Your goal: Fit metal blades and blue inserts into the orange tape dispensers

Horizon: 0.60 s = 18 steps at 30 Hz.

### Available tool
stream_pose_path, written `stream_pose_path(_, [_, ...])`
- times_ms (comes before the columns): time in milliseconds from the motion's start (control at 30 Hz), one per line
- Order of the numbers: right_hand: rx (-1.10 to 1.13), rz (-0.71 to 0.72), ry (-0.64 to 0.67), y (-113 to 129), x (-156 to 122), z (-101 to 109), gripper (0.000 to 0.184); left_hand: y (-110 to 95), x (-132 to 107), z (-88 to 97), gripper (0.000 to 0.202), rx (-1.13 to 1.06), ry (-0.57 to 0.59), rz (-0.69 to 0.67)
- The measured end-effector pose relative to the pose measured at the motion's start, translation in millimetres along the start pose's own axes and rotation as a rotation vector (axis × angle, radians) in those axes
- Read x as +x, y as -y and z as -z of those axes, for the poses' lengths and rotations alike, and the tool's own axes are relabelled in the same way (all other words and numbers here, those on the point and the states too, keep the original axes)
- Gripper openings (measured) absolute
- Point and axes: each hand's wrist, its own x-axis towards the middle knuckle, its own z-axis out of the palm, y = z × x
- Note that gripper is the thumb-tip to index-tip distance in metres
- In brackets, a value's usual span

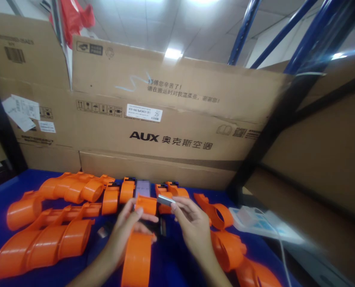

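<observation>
My left hand (129, 223) is closed around an orange plastic part (146, 205) that has a flat upper piece and a wide ring hanging below. Pinched between thumb and fingers of my right hand (193, 223) is a small grey metal strip (165, 200), its end close to the upper edge of the orange part. Whether the two touch, I cannot tell. Just behind my hands stand several orange rings with dark tops, among them an orange ring (110, 199) on the left. A pale purple label or screen (143, 189) sits between them.
Nested orange parts (46, 245) lie on the blue surface (6, 187) at left, with another row behind. More orange parts (228, 249) lie at right, near a white-and-blue tray (267, 225) and a cable. A cardboard wall (171, 119) closes off the back; dark rack posts flank it.
</observation>
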Motion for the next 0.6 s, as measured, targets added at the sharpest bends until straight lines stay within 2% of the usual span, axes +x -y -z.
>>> stream_pose_path(233, [0.051, 0.016, 0.012, -4.2, 2.7, 0.4, 0.029, 1.3, -0.6, 2.1, 0.052, -0.104, 0.023, 0.023])
stream_pose_path(367, [0.043, 0.018, 0.039, -5.6, 2.8, 0.1, 0.027, 0.5, -4.6, 0.4, 0.061, -0.201, 0.058, -0.015])
stream_pose_path(600, [0.035, 0.005, 0.024, -6.9, 2.8, -0.3, 0.028, -4.1, -7.1, -5.6, 0.052, -0.062, -0.018, -0.004])
